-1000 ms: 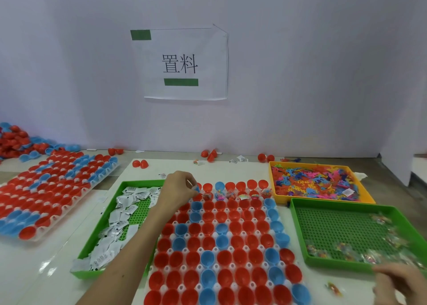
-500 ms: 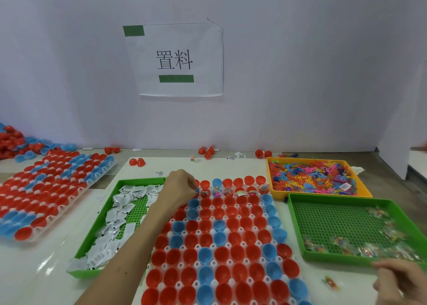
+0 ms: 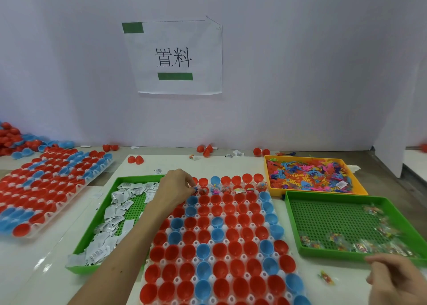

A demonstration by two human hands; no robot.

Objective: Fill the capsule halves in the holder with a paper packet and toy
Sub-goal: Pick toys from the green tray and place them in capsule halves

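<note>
Head view, your left hand (image 3: 178,189) pinching a toy (image 3: 200,191) over far capsule halves (image 3: 233,219) in the holder (image 3: 176,280), paper packets (image 3: 115,212) just left of it, your right hand (image 3: 397,279) loosely curled, well apart.

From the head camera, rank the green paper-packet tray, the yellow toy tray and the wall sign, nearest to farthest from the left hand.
From the left hand, pinching a small colourful item:
1. Green paper-packet tray, right beside it on the left.
2. Yellow toy tray, off to the right.
3. Wall sign, up behind everything.
</note>
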